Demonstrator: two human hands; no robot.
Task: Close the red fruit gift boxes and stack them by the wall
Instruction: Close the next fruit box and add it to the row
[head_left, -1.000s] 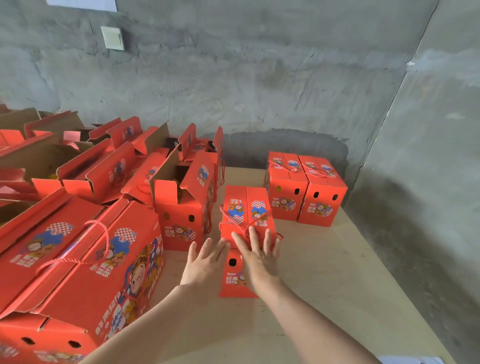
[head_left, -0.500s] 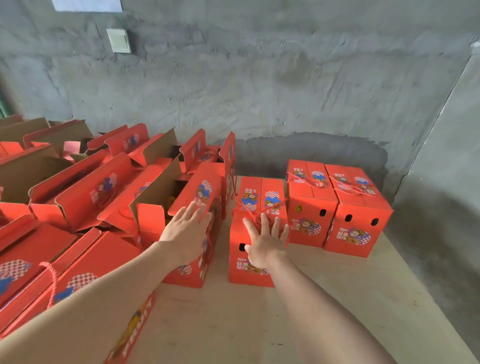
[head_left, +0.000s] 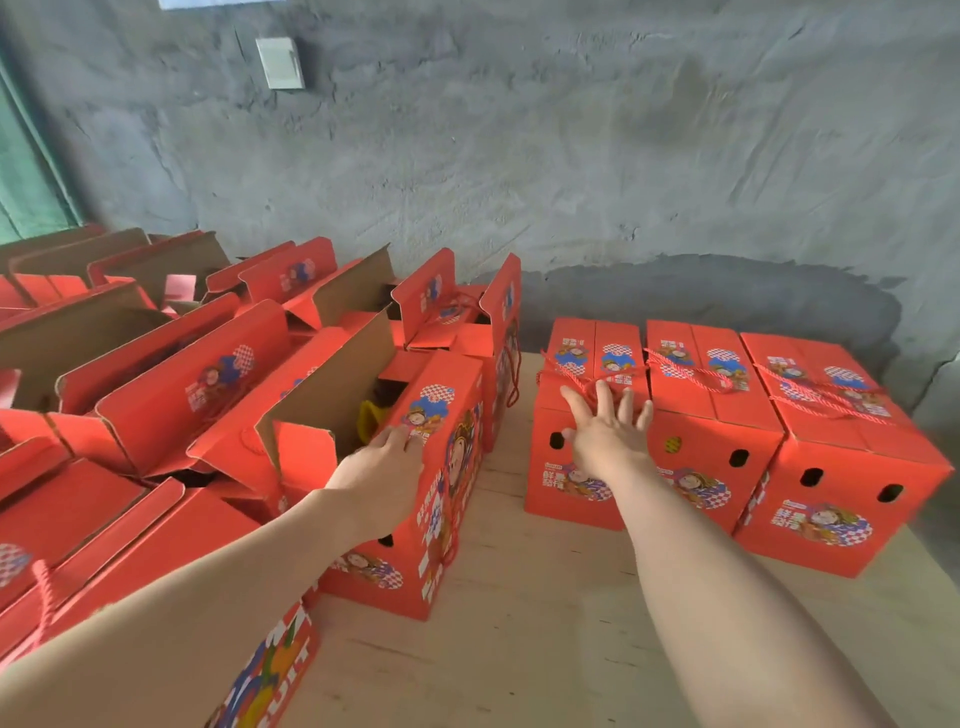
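Three closed red gift boxes stand in a row by the grey wall (head_left: 571, 182). My right hand (head_left: 608, 434) presses with spread, straight fingers on the front top edge of the left one (head_left: 582, 491), which sits close beside the middle box (head_left: 717, 415). The third box (head_left: 841, 467) is at the right. My left hand (head_left: 382, 470) rests on the raised right flap of an open red box (head_left: 452, 467), fingers lying along the flap's edge. Something yellow shows inside that box. Red rope handles lie across the closed lids.
Several more open red boxes (head_left: 182, 374) with raised flaps crowd the left side back to the wall. A closed box with a rope handle (head_left: 104, 545) lies at the near left. The boxes stand on a pale wooden board (head_left: 519, 634).
The closed box slid away from me to sit beside the two by the wall, my right hand still on it. My left hand left it and reached onto the open box.
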